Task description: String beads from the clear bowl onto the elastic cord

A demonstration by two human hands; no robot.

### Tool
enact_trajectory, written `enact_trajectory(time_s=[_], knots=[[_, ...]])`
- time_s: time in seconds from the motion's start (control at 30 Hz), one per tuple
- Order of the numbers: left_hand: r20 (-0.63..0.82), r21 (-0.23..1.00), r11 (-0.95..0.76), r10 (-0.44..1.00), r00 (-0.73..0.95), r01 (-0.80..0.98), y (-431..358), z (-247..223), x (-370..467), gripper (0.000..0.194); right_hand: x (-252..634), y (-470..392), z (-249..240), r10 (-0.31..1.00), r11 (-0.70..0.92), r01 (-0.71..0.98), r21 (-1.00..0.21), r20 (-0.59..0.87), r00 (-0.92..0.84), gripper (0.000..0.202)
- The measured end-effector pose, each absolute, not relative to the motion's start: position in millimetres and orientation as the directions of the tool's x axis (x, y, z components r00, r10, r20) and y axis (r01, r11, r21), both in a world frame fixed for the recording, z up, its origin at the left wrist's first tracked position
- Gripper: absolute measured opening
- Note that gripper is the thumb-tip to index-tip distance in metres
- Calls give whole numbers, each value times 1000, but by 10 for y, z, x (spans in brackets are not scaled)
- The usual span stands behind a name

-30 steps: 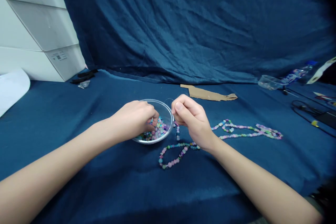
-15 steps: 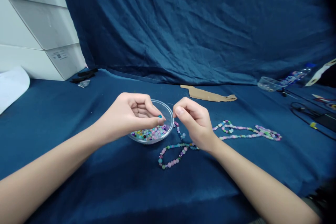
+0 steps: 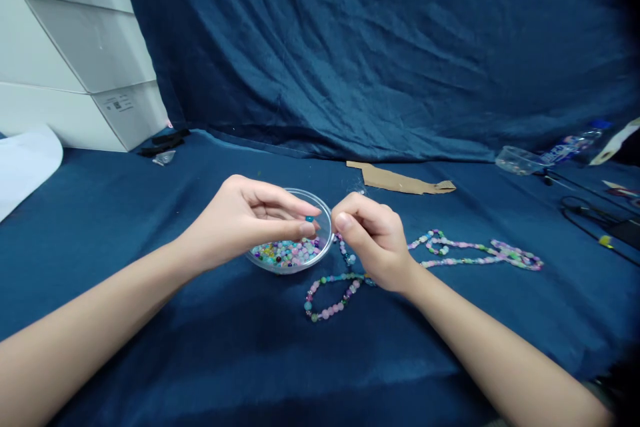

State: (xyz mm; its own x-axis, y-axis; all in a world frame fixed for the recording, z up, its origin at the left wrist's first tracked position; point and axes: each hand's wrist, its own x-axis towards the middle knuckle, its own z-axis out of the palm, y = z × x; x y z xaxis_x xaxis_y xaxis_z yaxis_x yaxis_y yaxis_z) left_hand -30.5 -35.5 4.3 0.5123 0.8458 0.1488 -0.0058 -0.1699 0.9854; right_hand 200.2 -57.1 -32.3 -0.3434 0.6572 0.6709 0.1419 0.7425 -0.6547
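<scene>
Your left hand (image 3: pixel 250 220) has lifted out of the bowl (image 3: pixel 325 230), pinching a teal bead (image 3: pixel 309 219) at centre frame; your right hand (image 3: pixel 373 240) stays pinched on the beaded string (image 3: pixel 345 250) beside it.

Left hand (image 3: pixel 250 217) pinches a teal bead (image 3: pixel 309 219) over the bowl (image 3: pixel 325 217); right hand (image 3: pixel 376 240) pinches a bead strand (image 3: pixel 345 250).

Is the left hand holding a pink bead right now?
No, the left hand pinches a teal bead above the clear bowl.
</scene>
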Motion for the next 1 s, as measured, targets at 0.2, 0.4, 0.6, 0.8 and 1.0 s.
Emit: enact_trajectory(time_s=[0.2,0.4,0.6,0.8,1.0], knots=[[114,993,-117,848,518,-27,-380,84,-286,21,2008,-589,-319,639,757,124,-642,687,-345,21],[135,991,-128,834,535,-50,-351,42,-301,20,2001,-590,-317,645,754,141,-641,683,-343,22],[136,990,-135,841,524,-41,-351,44,-294,21,1994,-594,-313,662,738,154,-657,658,-359,23],[135,988,-152,848,513,-9,-352,46,-301,23,1992,-592,-304,682,715,168,-679,623,-384,25],[183,973,-227,852,490,33,-344,42,-304,22,1996,-570,-303,697,689,151,-709,590,-407,27]])
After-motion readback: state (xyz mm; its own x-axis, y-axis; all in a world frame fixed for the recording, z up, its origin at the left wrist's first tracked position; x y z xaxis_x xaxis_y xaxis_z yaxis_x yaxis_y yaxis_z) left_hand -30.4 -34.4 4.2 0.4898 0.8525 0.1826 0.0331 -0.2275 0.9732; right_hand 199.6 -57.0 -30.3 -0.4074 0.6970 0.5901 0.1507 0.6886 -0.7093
